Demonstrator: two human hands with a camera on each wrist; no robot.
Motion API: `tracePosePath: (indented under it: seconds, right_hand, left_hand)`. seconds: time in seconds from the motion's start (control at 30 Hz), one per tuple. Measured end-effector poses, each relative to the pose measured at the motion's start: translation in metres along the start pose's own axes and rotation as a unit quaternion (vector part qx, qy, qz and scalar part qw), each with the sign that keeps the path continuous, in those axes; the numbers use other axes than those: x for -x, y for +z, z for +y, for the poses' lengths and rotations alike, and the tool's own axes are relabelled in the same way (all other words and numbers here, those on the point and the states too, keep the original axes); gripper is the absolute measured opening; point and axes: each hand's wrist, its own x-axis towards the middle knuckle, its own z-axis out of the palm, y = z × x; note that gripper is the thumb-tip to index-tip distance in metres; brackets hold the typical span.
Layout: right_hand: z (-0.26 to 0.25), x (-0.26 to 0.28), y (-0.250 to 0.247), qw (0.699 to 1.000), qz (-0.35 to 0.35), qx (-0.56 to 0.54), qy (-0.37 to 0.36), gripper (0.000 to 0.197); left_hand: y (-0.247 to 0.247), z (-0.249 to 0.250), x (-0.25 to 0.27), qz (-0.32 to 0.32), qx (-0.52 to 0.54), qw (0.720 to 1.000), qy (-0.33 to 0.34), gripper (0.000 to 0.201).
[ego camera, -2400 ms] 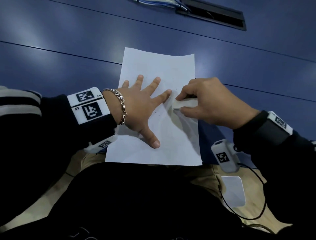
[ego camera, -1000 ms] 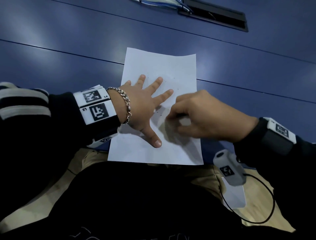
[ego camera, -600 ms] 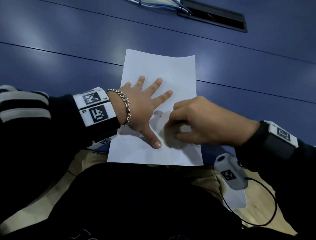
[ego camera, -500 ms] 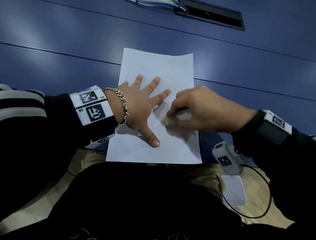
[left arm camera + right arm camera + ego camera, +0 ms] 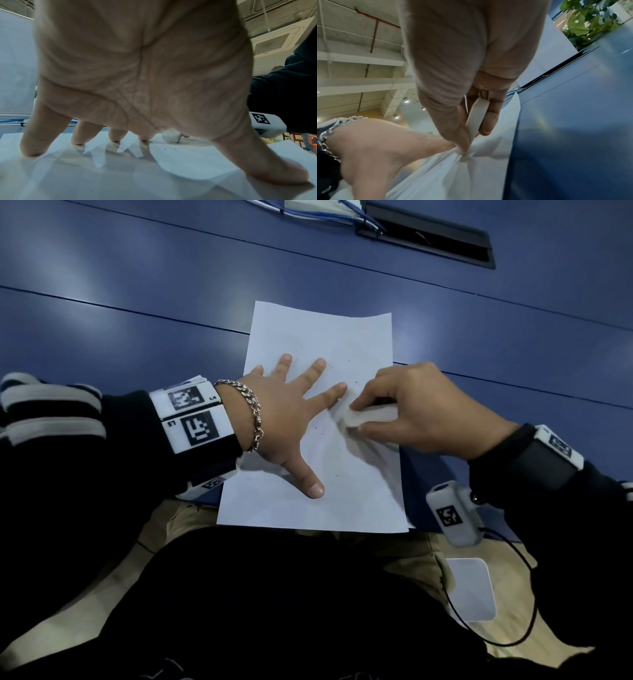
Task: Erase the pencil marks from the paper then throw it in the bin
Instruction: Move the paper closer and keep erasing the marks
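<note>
- So the sheet of paper (image 5: 318, 344) is lying flat on the blue table (image 5: 137, 285), its near edge right at the table's near edge, just over the person's lap.
- The left hand (image 5: 281, 419) is spread out flat on the left-middle part of the paper, palm down, fingers (image 5: 317, 369) straight and fanned toward the far side, thumb (image 5: 308, 481) stuck out toward the near side. It's not wrapped around anything, just pinning the sheet. From the left wrist view you can see the fingertips (image 5: 77, 140) and thumb tip planted on the paper while the palm arches a bit above it.
- The right hand (image 5: 421, 412) has a white eraser (image 5: 366, 416) pinched narrow between the thumb on the near side and the fingers on the far side. In the right wrist view the eraser (image 5: 476, 116) shows as a slim white block squeezed between thumb and fingers, its tip down on the paper.
- The eraser's left end touches the sheet just beside the left index fingertip, around the middle of the page toward the right edge.
- A few tiny dark specks and short marks (image 5: 322, 433) show on the paper around the hands; can't tell if they're pencil or eraser crumbs.
- The left wrist has a chain bracelet (image 5: 253, 412) and a white tag band (image 5: 191, 416) over the dark sleeve.
- Far side of the table: a black cable slot (image 5: 428, 237) with blue and white cables (image 5: 322, 213) beside it.
</note>
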Motion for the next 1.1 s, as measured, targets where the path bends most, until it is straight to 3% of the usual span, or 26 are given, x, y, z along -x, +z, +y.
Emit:
tracePosePath:
  seconds: [0.23,0.4,0.6,0.7,0.77,0.93,1.0,1.1]
  right_hand:
    - [-0.002,0.003,0.004,1.000,0.015,-0.014,0.007,0.028]
    - [-0.014,0.013,0.002,0.993,-0.105,-0.042,-0.039,0.028]
    - [-0.004,-0.001,-0.002,1.000,-0.006,-0.018,-0.008,0.024]
    - [-0.014,0.010,-0.001,0.994,-0.101,-0.029,-0.035,0.023]
    - [-0.015,0.010,-0.002,0.991,-0.125,-0.032,-0.041,0.022]
    - [-0.003,0.002,-0.001,1.000,0.002,-0.015,-0.015,0.021]
    - [-0.010,0.009,0.001,0.998,-0.037,-0.019,-0.041,0.015]
    - [-0.017,0.016,0.000,0.990,-0.121,-0.045,-0.053,0.022]
  left_hand:
    - [-0.005,-0.004,-0.003,0.001,-0.002,1.000,0.002,0.160]
    - [-0.004,-0.004,-0.004,-0.004,-0.001,1.000,0.002,0.159]
    - [-0.004,-0.004,-0.004,0.002,0.000,1.000,0.005,0.155]
    - [-0.004,-0.003,-0.004,0.002,0.003,1.000,0.003,0.155]
    - [-0.003,-0.003,-0.004,0.004,0.000,1.000,0.004,0.155]
    - [-0.005,-0.003,-0.003,-0.003,-0.007,1.000,0.002,0.155]
    - [-0.005,-0.003,-0.003,-0.002,-0.004,1.000,0.003,0.154]
    - [-0.005,-0.003,-0.003,0.001,-0.001,1.000,0.003,0.154]
